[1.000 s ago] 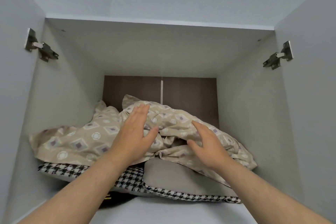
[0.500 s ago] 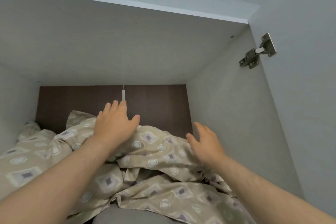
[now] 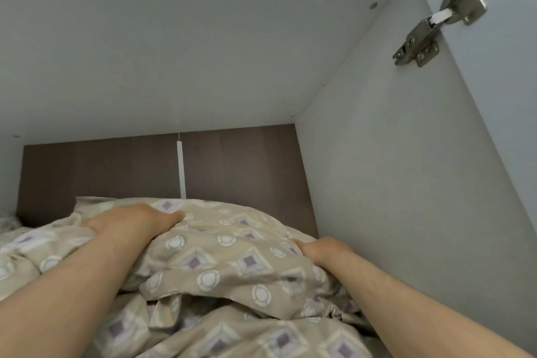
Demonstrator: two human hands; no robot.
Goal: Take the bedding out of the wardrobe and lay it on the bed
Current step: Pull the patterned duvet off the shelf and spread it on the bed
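view from a head camera looking up and into a high wardrobe compartment with pale grey walls and ceiling and a dark brown back panel. a thin white strip runs down the middle of that panel and disappears behind the fabric. a crumpled beige duvet cover printed with white circles and purple-centred diamonds fills the bottom of the compartment, heaped from the left edge of the picture across to just beside the right wall.

two bare forearms reach in from below. the left hand lies on top of the heap near its rear crest, fingers curled down into the cloth with the thumb pressed along the fabric; it appears to be gripping a fold. the right hand is sunk into the right side of the heap, close to the right wall, its fingers buried in the folds so how tightly they close cannot be told.

above the bedding there is wide open room up to the ceiling. the heap's rear crest stands in front of the back panel. a metal door hinge sits at the upper right, at the front edge of the right wall, well apart from both hands.
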